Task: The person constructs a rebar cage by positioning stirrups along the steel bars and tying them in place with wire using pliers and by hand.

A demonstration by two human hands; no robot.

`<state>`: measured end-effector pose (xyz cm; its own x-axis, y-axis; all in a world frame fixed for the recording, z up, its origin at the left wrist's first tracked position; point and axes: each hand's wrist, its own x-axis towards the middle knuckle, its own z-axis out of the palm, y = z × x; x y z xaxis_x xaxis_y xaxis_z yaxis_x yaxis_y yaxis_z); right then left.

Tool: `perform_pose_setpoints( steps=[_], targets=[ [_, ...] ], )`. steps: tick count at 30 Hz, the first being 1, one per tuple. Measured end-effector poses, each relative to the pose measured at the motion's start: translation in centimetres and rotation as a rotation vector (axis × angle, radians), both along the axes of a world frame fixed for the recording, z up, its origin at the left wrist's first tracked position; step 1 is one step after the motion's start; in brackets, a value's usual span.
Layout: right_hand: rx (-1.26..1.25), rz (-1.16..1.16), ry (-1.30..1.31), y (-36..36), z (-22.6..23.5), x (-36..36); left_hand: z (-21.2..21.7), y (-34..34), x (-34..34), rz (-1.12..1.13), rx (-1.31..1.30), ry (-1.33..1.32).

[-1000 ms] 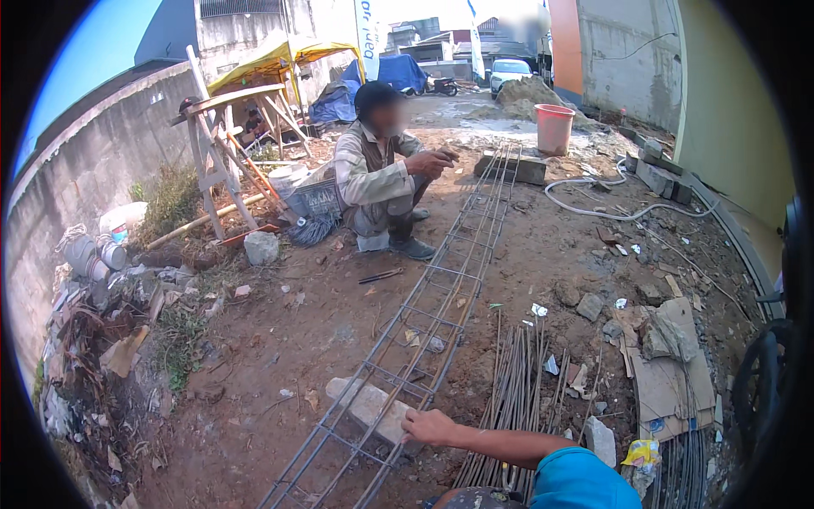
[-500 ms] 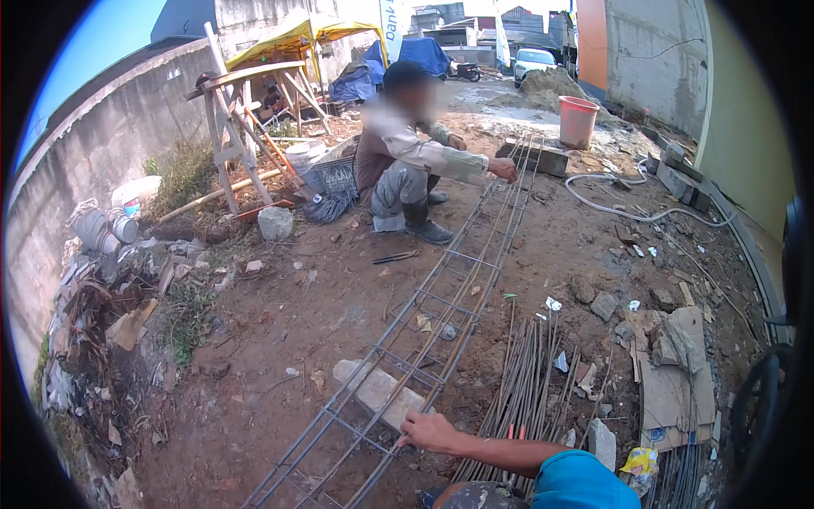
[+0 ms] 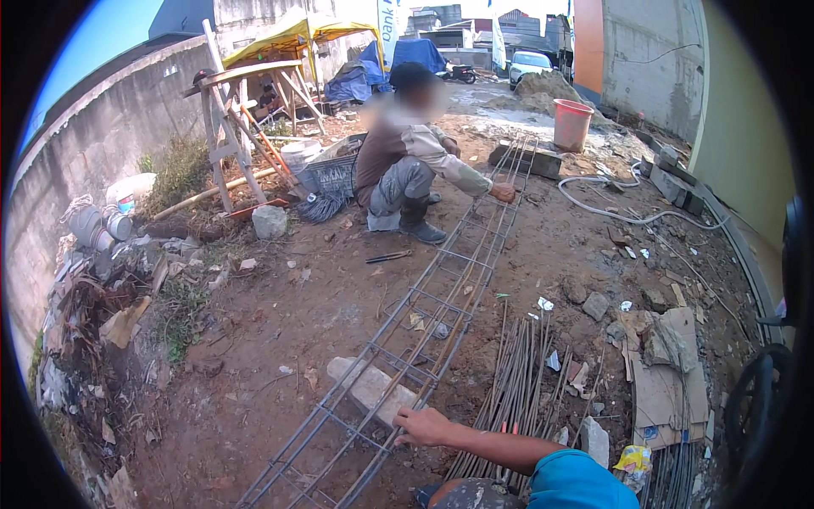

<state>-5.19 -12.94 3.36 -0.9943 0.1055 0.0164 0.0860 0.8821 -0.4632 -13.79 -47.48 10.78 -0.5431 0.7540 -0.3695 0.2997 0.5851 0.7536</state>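
Observation:
A long steel rebar cage (image 3: 441, 303) of thin bars with tied stirrups runs from the lower left to the far middle. My right hand (image 3: 424, 426) reaches in from the lower right, its fingers closed around the cage's right-hand bar near the close end. Beneath the cage there lies a pale concrete block (image 3: 369, 388). My left hand is out of view. Further along, a squatting co-worker (image 3: 398, 161) in a dark cap and rubber boots has one hand (image 3: 504, 192) on the cage's far part.
Loose steel rods (image 3: 517, 382) lie in a bundle right of the cage. Long-handled pliers (image 3: 388, 257) rest on the dirt. Flattened cardboard (image 3: 674, 390), a pale hose (image 3: 593, 193) and a red bucket (image 3: 572, 127) are to the right. A wooden trestle (image 3: 225, 127) stands far left.
The co-worker's hand and forearm have come down lower onto the cage. My right hand keeps its hold on the bar. The whole view has shifted slightly.

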Motion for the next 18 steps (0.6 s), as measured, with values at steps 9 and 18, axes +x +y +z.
perform_pose_setpoints(
  steps=[9,18],
  targets=[
    [-0.038,0.037,-0.057,-2.3,-0.2,-0.6,0.5,-2.4,-0.3,-0.012,-0.177,0.022],
    [0.08,-0.123,-0.034,-0.6,0.4,-1.0,-1.5,-4.5,-1.6,-0.073,-0.147,0.18]
  ],
)
